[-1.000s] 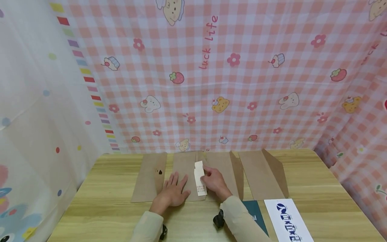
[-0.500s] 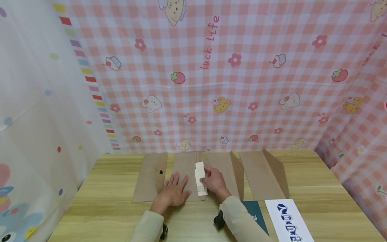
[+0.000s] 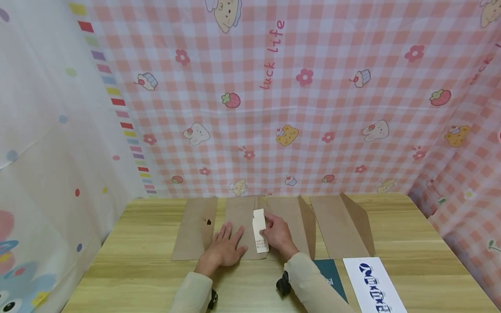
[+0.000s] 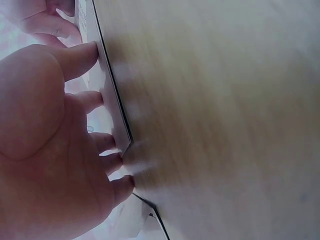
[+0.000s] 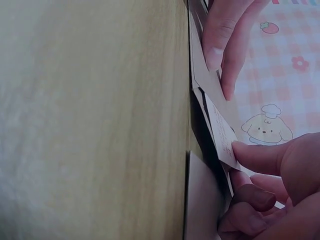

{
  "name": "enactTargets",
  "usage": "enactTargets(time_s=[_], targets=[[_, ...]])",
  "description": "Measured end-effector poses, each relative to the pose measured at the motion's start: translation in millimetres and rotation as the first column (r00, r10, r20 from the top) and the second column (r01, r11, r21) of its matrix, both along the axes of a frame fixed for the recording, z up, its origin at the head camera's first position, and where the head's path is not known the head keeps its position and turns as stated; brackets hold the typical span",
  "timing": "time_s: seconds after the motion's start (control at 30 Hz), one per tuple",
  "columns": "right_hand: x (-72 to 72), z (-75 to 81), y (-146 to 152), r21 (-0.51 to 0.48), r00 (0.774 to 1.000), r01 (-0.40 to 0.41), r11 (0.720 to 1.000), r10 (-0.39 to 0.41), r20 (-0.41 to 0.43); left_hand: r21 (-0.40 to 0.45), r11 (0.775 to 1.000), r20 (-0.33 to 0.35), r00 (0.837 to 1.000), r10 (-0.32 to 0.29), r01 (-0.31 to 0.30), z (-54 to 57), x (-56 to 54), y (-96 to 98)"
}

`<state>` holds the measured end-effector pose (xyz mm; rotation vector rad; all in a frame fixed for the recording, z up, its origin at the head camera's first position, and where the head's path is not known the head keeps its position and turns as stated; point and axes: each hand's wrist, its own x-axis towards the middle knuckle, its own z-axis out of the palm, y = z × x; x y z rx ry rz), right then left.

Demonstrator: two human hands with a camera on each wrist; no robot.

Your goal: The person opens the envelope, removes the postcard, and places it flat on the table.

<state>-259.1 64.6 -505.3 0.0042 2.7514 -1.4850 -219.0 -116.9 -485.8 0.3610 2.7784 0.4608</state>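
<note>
My left hand (image 3: 225, 250) lies palm down with spread fingers on a brown paper envelope (image 3: 239, 208), second from the left. Along that envelope's right side, my right hand (image 3: 278, 234) pinches a narrow cream card strip (image 3: 258, 225) with red print near its lower end. In the right wrist view, the thumb of the right hand (image 5: 285, 175) presses on the strip (image 5: 222, 135) and the curled fingers are beneath its edge. Whether the strip is partly inside the envelope, I cannot tell. The left wrist view shows the left fingertips (image 4: 97, 97) touching the paper.
Another brown envelope (image 3: 188, 237) with a small dark mark lies at the left. Two more, one nearer (image 3: 282, 206) and one farther right (image 3: 332, 226), have angled flaps. A dark green card (image 3: 328, 274) and a white card with blue print (image 3: 373, 282) lie at the front right.
Both hands stay in nearly the same place. The cream strip's upper part shifts very slightly, and the head view drifts a little.
</note>
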Motion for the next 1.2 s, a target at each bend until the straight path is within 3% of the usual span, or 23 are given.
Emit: enactTargets(time_s=[0.6, 0.83, 1.07, 1.2], targets=[[0.2, 2.6, 2, -0.021, 0.999, -0.01, 1.0, 0.01, -0.033, -0.008, 1.0, 0.006, 1.0, 0.005, -0.005, -1.3, -2.5, 0.2], [0.9, 3.7, 3, -0.037, 1.0, -0.015, 0.999, 0.014, -0.024, -0.024, 1.0, -0.004, 1.0, -0.014, 0.014, -18.1, -9.4, -4.1], [1.7, 4.4, 3, -0.057, 1.0, -0.019, 0.998, 0.018, -0.013, -0.005, 1.0, 0.03, 0.999, 0.011, -0.011, 0.2, -2.4, 0.2], [1.6, 4.0, 3, -0.055, 0.999, -0.024, 0.998, 0.023, -0.022, -0.016, 1.0, 0.02, 1.0, 0.004, -0.003, 2.1, -0.6, 0.8]])
